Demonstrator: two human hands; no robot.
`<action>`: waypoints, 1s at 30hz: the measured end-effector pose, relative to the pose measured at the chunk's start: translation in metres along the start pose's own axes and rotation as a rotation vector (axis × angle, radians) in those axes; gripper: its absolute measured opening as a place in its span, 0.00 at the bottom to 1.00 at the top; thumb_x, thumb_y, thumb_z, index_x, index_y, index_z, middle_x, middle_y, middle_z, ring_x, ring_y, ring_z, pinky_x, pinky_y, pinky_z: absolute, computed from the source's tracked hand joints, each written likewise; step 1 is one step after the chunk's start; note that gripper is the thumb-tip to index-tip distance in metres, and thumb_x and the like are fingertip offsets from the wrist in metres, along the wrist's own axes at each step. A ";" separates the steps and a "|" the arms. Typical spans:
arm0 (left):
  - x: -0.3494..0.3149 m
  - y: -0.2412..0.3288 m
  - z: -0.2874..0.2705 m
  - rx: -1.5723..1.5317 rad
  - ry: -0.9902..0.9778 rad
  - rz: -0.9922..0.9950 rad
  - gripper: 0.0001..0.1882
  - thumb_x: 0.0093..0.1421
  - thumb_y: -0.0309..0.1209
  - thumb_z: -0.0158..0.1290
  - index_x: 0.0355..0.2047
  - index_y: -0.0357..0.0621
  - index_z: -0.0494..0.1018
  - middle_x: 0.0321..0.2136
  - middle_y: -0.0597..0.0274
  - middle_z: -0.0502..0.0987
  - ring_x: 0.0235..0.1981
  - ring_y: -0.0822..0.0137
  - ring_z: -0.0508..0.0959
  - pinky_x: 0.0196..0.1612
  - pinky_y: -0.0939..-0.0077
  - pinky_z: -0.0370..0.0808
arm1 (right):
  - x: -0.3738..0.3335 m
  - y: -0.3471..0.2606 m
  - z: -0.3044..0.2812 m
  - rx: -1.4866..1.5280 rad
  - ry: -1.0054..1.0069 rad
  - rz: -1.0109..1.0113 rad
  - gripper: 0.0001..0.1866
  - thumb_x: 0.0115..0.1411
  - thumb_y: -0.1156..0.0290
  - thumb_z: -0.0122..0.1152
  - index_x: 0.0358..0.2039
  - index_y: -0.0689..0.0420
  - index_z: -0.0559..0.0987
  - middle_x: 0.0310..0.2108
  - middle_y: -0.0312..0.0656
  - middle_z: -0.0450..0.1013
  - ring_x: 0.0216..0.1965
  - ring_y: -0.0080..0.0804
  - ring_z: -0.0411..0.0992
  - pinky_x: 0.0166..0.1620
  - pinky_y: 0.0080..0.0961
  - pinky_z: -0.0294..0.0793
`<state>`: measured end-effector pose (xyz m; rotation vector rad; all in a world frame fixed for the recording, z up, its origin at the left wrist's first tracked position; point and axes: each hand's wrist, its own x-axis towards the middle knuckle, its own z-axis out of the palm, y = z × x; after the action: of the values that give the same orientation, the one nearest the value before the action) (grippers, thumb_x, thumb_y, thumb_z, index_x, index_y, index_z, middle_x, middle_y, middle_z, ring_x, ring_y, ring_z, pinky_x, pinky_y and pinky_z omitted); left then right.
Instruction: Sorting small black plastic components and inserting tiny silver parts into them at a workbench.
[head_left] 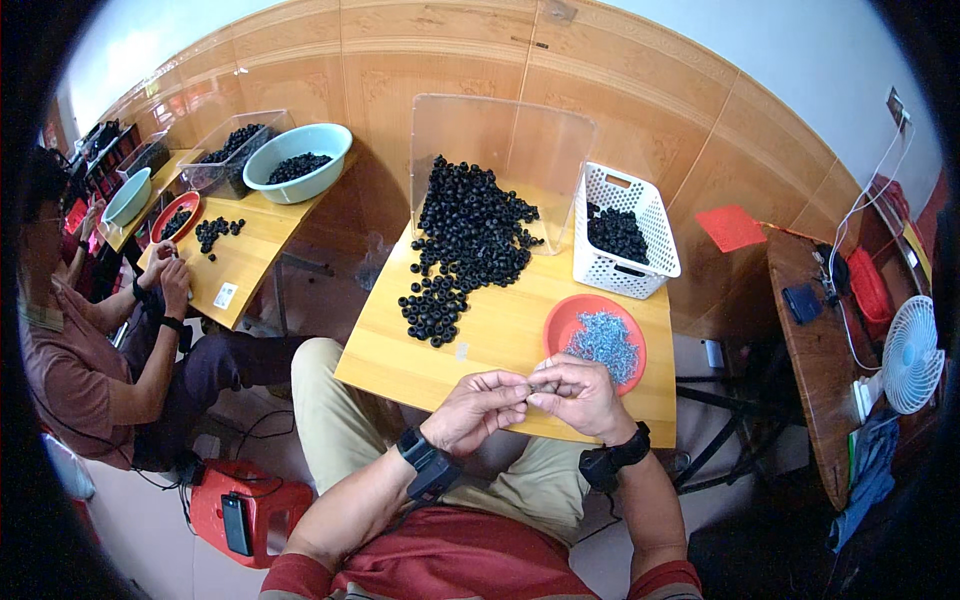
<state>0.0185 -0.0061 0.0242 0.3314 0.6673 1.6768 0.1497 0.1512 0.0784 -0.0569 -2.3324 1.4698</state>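
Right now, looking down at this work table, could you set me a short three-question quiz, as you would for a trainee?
1. True or false: the red plate near the right hand holds black rings.
2. Which container stands at the table's far right corner? A) a teal bowl B) a white basket C) a metal tin
3. Fill in: the loose pile of black rings lies in front of a clear plastic ____.

Key
1. False: it holds small silvery metal pieces.
2. B; black pieces lie inside it.
3. Screen. Meanwhile the left hand and right hand meet fingertip to fingertip over the table's near edge, pinching something too small to make out.
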 end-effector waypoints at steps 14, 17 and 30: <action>-0.001 0.001 0.007 -0.038 0.048 0.005 0.08 0.65 0.26 0.54 0.44 0.41 0.75 0.36 0.62 0.80 0.34 0.71 0.81 0.39 0.79 0.81 | -0.005 0.025 0.010 0.041 0.117 -0.081 0.07 0.57 0.78 0.68 0.34 0.65 0.78 0.36 0.42 0.75 0.34 0.23 0.74 0.35 0.18 0.75; 0.000 -0.003 0.001 -0.032 0.064 0.045 0.08 0.64 0.25 0.55 0.43 0.42 0.75 0.36 0.63 0.80 0.35 0.72 0.81 0.40 0.78 0.82 | -0.008 0.032 0.012 0.294 0.193 0.041 0.04 0.58 0.78 0.66 0.34 0.63 0.79 0.33 0.39 0.76 0.33 0.22 0.74 0.35 0.18 0.74; 0.002 -0.012 -0.011 0.041 0.268 0.172 0.09 0.62 0.20 0.56 0.43 0.38 0.75 0.36 0.60 0.80 0.37 0.71 0.81 0.46 0.74 0.82 | -0.013 0.055 0.008 0.284 0.152 0.125 0.06 0.61 0.79 0.61 0.39 0.66 0.80 0.34 0.39 0.77 0.34 0.22 0.76 0.38 0.19 0.76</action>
<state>0.0218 -0.0058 0.0082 0.1987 0.8928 1.8935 0.1504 0.1659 0.0234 -0.2327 -2.0130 1.7783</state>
